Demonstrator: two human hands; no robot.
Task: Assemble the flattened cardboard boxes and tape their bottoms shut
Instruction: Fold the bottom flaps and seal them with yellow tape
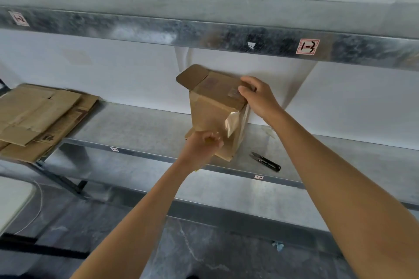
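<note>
A stack of flattened cardboard sheets (38, 118) lies at the left edge of the frame on the galvanized metal shelf (136, 129). The sheets are brown, creased and overlapping, and some dark print shows on a lower one. Above it, at the upper left, a small white label (19, 18) sticks to the mottled steel beam.

In the middle of the frame the cardboard box (210, 118) stands upright on the shelf near its front edge, a tall brown block. One round-cornered flap (190, 75) sticks out at its upper left. A glossy strip of clear tape (232, 124) runs over the top right edge and down the near face, and its lower end looks loose and wrinkled.

The left hand (201, 147) is at the box's lower near corner with its fingers curled tightly together. What they pinch cannot be told.

The right hand (256, 97) grips the top right edge of the box, with the thumb on the top face and the fingers bent over the far side.

Right of the box, a pair of black thread snips (266, 162) lies flat on the shelf, apart from the box. At the upper right, a red-bordered label (308, 46) marked "1-3" sits on the beam.
</note>
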